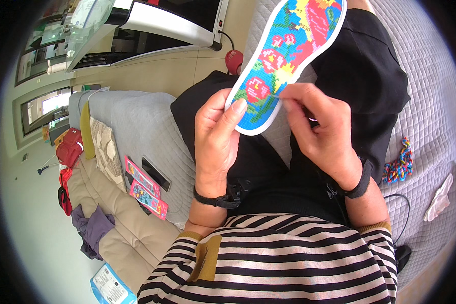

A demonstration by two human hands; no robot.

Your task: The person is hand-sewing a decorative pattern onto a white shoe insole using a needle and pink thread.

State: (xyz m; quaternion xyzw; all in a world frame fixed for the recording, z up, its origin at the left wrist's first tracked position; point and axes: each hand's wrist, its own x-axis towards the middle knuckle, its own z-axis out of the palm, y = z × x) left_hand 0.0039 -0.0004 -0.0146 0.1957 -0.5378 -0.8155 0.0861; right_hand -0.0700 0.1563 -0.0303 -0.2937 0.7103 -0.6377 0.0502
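A shoe insole (pixel 266 64) with a white rim and a colourful cross-stitch pattern of red flowers, green leaves and blue ground stands out in front of me, above my lap. My left hand (pixel 221 133) grips the lower left edge of the insole, thumb on the patterned face and fingers behind it. At the opposite edge my right hand (pixel 319 125) has thumb and forefinger pinched close to the pattern. Something thin, perhaps a needle or thread, shows at those fingertips, too small to tell which. Black straps circle both wrists.
On the quilted sofa cover (pixel 144 125) to the left lie a smartphone (pixel 155 173) and pink printed packets (pixel 148 197). Cushions (pixel 104 144) and a red bag (pixel 70 147) are farther off. Right of my legs are a multicoloured braided cord (pixel 399 165), a black cable (pixel 407 205) and a whitish crumpled piece (pixel 440 197).
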